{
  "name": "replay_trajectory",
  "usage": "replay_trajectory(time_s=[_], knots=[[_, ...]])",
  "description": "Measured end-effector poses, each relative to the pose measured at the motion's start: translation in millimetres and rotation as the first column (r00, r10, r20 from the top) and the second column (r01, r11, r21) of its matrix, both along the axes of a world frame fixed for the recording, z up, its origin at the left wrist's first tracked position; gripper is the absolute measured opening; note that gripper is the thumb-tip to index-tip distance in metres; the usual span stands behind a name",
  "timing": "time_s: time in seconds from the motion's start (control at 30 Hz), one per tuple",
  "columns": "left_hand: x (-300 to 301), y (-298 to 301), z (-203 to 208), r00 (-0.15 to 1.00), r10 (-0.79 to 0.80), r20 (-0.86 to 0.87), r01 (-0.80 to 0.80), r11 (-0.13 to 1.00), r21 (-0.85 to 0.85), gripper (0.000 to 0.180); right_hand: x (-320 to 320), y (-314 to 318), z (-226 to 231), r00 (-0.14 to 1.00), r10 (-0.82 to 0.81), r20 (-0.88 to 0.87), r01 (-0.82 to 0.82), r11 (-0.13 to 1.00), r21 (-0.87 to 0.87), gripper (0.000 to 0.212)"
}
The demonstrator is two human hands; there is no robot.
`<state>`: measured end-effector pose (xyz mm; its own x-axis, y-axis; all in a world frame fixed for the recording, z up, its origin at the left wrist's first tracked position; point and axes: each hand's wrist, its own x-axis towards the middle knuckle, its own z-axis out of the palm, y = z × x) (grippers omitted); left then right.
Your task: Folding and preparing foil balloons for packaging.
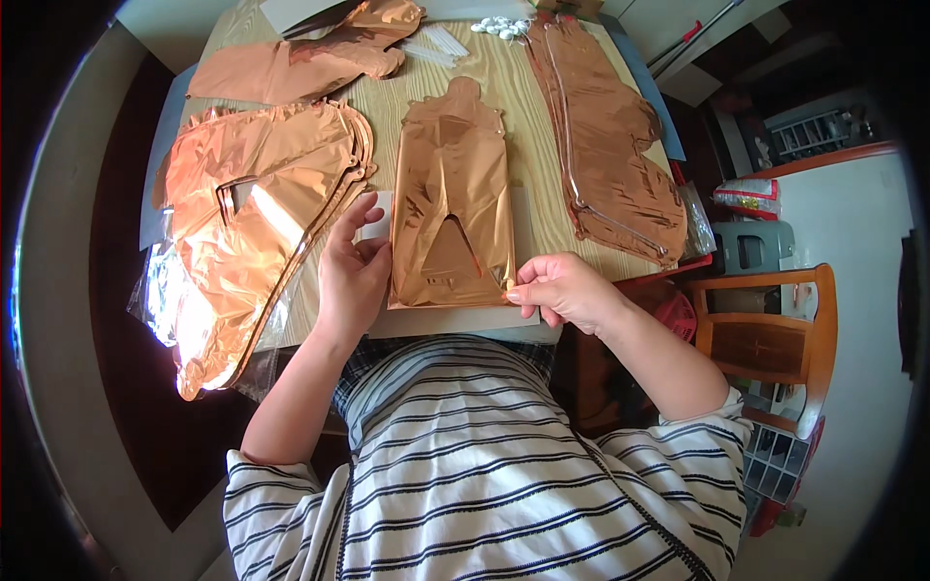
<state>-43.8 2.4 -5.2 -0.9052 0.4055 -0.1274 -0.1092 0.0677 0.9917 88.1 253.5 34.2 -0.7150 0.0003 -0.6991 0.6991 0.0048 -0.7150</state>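
Note:
A flat, folded copper-coloured foil balloon [453, 184] lies in front of me, its narrow rounded end pointing away. A triangular gap shows in its lower half. My right hand [562, 292] pinches the near right corner between thumb and fingers. Beside the left edge stands my left hand [351, 261], its fingers loosely bent and apart, the thumb side touching the foil. Under the balloon, a pale card [455, 321] sticks out at the near side and at both edges.
More flat foil balloons lie in a stack at left [262, 184], a pile at far left [291, 70] and a pile at right [610, 126]. White straws [436, 45] and small white coils [501, 27] sit at the back of the wooden table [528, 126]. A wooden chair [765, 339] stands right.

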Motion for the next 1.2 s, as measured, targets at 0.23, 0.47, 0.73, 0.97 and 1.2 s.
replay_trajectory(time_s=[0.23,0.47,0.73,0.97,1.2], knots=[[0,0,-3,1.000,-0.001,-0.025,0.001,1.000,-0.009,0.058,2,-2,3,0.997,-0.074,0.012,0.074,0.995,-0.070,0.018],[-1,0,-7,1.000,0.006,-0.009,-0.006,1.000,-0.002,0.058,9,-7,-3,1.000,0.008,-0.010,-0.007,0.999,0.034,0.018],[0,2,2,1.000,0.008,0.013,-0.007,0.998,-0.069,0.060,9,-5,-3,0.999,0.043,-0.013,-0.041,0.992,0.117,0.022],[-1,3,2,1.000,-0.009,0.017,0.011,0.997,-0.081,0.060,7,-5,5,0.991,0.128,-0.049,-0.112,0.960,0.257,0.025],[-5,3,6,0.994,-0.106,-0.007,0.104,0.986,-0.133,0.063,8,-5,7,0.986,0.156,-0.051,-0.126,0.919,0.375,0.024]])
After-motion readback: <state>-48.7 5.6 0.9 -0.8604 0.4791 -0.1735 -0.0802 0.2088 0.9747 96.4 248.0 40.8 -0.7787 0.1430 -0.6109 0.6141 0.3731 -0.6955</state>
